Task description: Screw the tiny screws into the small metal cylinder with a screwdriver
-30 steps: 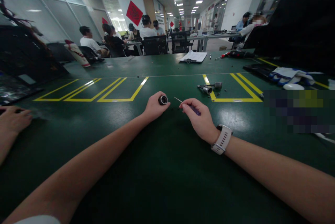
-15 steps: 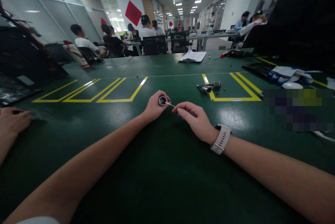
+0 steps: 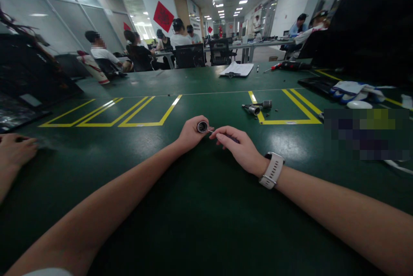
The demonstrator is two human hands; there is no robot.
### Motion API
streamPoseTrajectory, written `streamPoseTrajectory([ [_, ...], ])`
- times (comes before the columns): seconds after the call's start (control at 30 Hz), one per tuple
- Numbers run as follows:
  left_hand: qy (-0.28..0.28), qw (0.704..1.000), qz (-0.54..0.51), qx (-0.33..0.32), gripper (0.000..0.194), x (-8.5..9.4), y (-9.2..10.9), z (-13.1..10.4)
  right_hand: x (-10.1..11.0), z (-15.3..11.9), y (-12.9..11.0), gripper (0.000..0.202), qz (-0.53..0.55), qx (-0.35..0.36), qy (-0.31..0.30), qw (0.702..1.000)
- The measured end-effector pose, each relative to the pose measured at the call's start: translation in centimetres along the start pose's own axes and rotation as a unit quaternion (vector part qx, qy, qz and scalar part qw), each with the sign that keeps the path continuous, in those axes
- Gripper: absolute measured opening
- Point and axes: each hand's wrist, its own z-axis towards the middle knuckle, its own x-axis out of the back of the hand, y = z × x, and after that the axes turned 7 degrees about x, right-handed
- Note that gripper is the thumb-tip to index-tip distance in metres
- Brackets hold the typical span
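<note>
The slim screwdriver [image 3: 235, 140], clear of the metal cup [image 3: 202, 127] a second earlier, had come to its side, so work there seemed under way. The left hand [image 3: 191, 134] curled closed round the cup, at its two o'clock; the right hand [image 3: 241, 145] pinched the screwdriver, the cup towards ten o'clock.

Cup [image 3: 202, 127]: small, round, pale metallic rim, dark hollow interior, details inside too small to tell. Held in left hand [image 3: 191, 134], tilted, open mouth turned toward camera. Driver [image 3: 234, 139]: thin pale shaft, dark purplish handle, mostly covered by right hand [image 3: 242, 147]. Slanted, shaft aimed up and left, just beside cup's right edge; contact unclear.
</note>
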Motion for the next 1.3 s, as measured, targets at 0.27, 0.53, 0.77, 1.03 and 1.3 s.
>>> streamPoseTrajectory([
  [0.27,-0.014,1.0,-0.003,-0.007,0.014,0.1,0.3,-0.1,0.5,-0.1,0.7,0.02,0.039,0.007,-0.016,0.999],
  [0.53,-0.022,1.0,-0.017,-0.005,0.019,0.0,0.3,-0.2,0.5,-0.1,0.4,0.019,0.002,0.021,-0.015,1.0],
  [0.77,-0.001,0.999,0.031,-0.026,0.02,-0.1,0.0,0.0,0.3,-0.4,0.1,0.019,-0.022,0.034,0.022,0.999],
  [1.03,0.019,0.993,0.096,-0.072,0.015,0.0,-0.4,0.1,0.3,-0.2,0.1,0.018,-0.036,0.017,0.026,0.999],
  [1.3,0.026,0.992,0.082,-0.089,0.017,0.0,-0.5,0.0,0.5,0.2,1.1,0.016,0.168,-0.072,0.038,0.982],
])
